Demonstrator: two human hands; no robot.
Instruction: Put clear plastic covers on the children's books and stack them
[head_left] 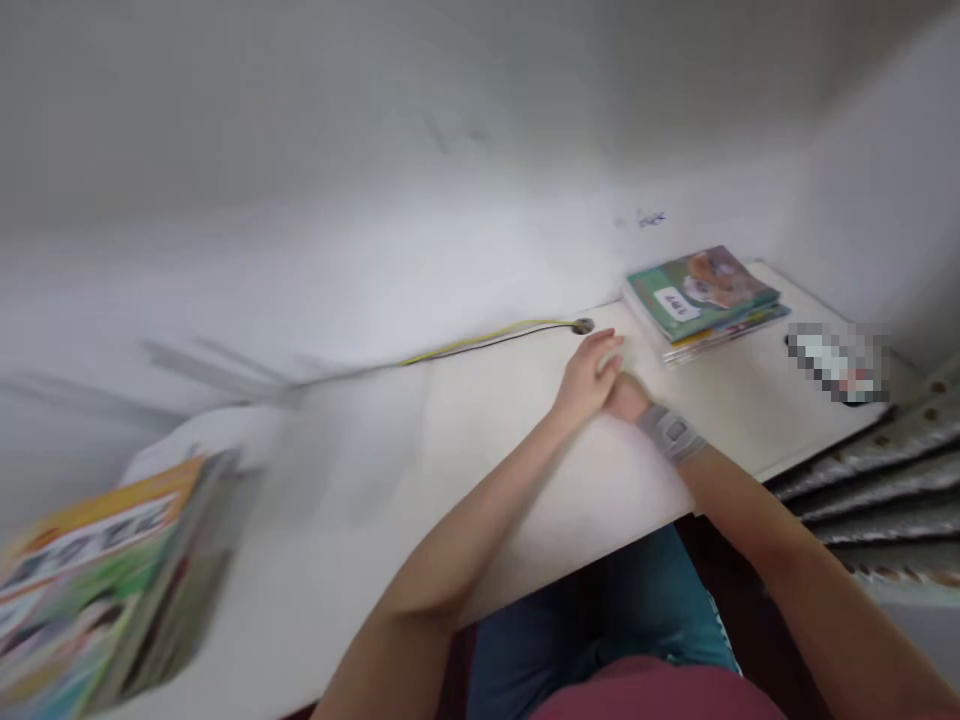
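Left hand (587, 376) and right hand (627, 398) meet over the table (480, 430), near a stack of books (694, 295) by the wall (465, 240). Beyond them a yellow cable (517, 327) reaches a hole (583, 326). Left fingers stretch loosely, touching the right hand, whose opening I cannot tell.

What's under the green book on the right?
More books lie under the green book; their edges show, one of them yellow. Their covers are hidden, and so is the white table right beneath the pile.
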